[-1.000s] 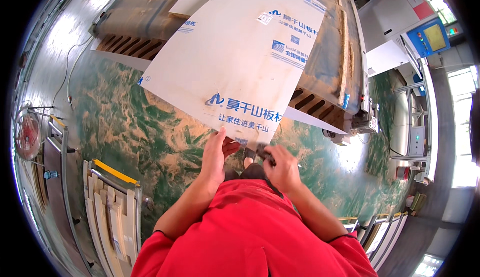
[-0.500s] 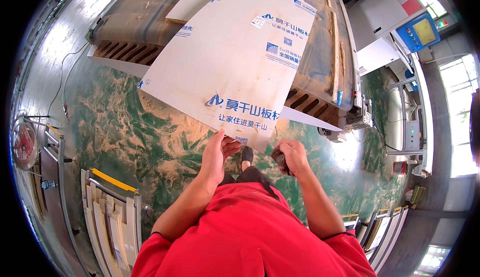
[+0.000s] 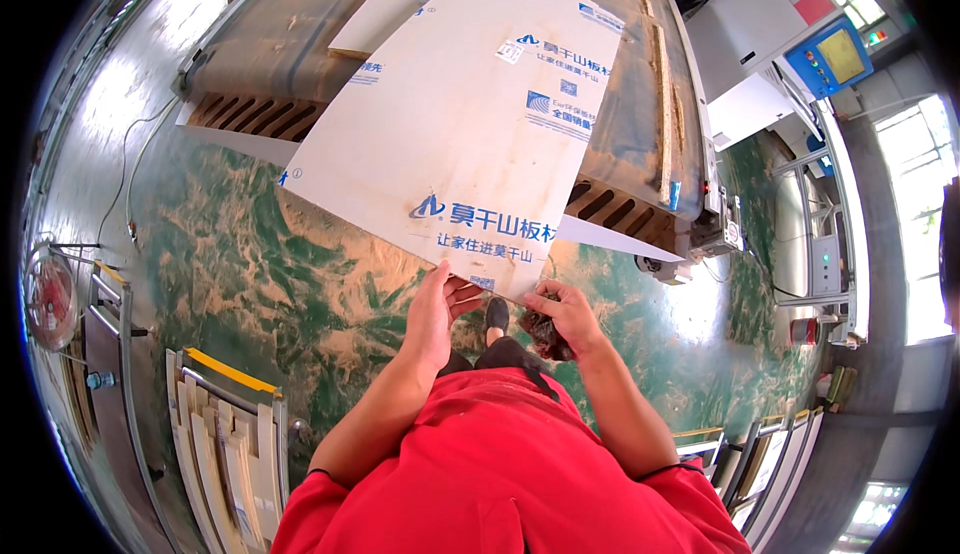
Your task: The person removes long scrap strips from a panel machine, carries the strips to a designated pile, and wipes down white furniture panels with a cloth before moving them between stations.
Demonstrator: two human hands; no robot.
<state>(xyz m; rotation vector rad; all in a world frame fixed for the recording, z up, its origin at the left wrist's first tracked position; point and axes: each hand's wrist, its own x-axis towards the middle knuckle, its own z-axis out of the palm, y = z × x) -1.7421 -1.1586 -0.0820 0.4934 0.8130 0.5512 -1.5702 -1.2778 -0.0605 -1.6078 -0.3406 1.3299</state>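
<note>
A large white board with blue printing juts toward me from the machine bed, its near end out over the floor. My left hand grips the near edge, thumb on top and the other fingers curled underneath. At the near right corner is my right hand, its thumb and forefinger against the board. The same hand clasps a dark brown, crumpled rag-like wad below the corner. A second white printed board lies partly beneath the first one.
The dusty machine bed ends in a slotted brown edge. Narrow wooden strips lie along its right side. A blue control panel stands far right. Racks of board offcuts are near left. Sawdust covers the green floor.
My right hand has moved left and onto the board's corner, with the brown wad still in it. The board has shifted very slightly; my left hand keeps its grip.
</note>
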